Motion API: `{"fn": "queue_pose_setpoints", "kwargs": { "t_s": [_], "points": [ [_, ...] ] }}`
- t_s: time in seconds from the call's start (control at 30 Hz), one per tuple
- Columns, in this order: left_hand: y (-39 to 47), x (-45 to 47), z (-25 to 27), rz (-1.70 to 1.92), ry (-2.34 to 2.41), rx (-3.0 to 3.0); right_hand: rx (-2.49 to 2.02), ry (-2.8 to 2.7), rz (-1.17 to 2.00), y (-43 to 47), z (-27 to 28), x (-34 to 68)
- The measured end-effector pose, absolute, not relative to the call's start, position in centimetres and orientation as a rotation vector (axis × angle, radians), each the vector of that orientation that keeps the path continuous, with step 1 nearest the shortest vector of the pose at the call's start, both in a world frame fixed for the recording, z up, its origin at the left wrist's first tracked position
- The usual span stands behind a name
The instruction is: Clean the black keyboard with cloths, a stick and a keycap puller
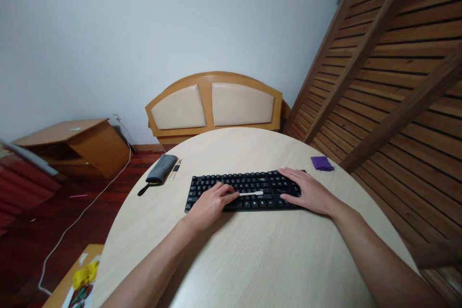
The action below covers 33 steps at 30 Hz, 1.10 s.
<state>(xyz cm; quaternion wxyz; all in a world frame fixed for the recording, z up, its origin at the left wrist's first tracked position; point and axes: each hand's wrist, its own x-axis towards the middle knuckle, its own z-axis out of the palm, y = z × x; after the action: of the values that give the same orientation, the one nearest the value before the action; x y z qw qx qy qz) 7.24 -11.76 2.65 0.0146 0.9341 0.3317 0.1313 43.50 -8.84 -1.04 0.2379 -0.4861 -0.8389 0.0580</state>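
A round table with a pale wood-grain top (245, 260) occupies the near area and supports both forearms' working zone. At the lower left, beside the table, a crumpled yellow item (85, 274) lies on a low light-brown wooden surface (94, 249).

The left hand (213, 201) is positioned over the left-centre part of a black rectangular plastic keyboard (252, 184). Its thumb and fingers are closed on one end of a slim white brush (252, 194). The brush extends from the fingertips toward the right hand (306, 191), lying almost level above the lower key rows; its free end is in the space between the two hands. Contact between the brush head and the keys cannot be determined.

The right hand is spread, palm down, over the right end of the keyboard, with the thumb apart from the fingers. The two hands are apart from each other.

Beyond the keyboard, to the left, is a grey fabric pouch (161, 168) with a black loop; a small black-and-clear item (176, 168) lies just beside it. To the right is a folded purple cloth (322, 163).

Behind the table stands an arched wooden headboard (208, 106) with two cream padded panels, in front of a pale wall (216, 14).
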Motion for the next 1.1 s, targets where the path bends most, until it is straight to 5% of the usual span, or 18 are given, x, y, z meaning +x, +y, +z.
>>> {"fn": "queue_pose_setpoints", "kwargs": {
  "t_s": [0.7, 1.1],
  "points": [
    [-12.7, -0.6, 3.0, 0.531, 1.218, 2.787, -1.34, -2.308, 0.164, -8.8, -1.1, 43.6],
    [-12.3, 4.4, 2.3, 0.522, 1.055, 2.82, -1.34, -2.307, 0.159, -8.8, -1.2, 43.6]
  ]
}}
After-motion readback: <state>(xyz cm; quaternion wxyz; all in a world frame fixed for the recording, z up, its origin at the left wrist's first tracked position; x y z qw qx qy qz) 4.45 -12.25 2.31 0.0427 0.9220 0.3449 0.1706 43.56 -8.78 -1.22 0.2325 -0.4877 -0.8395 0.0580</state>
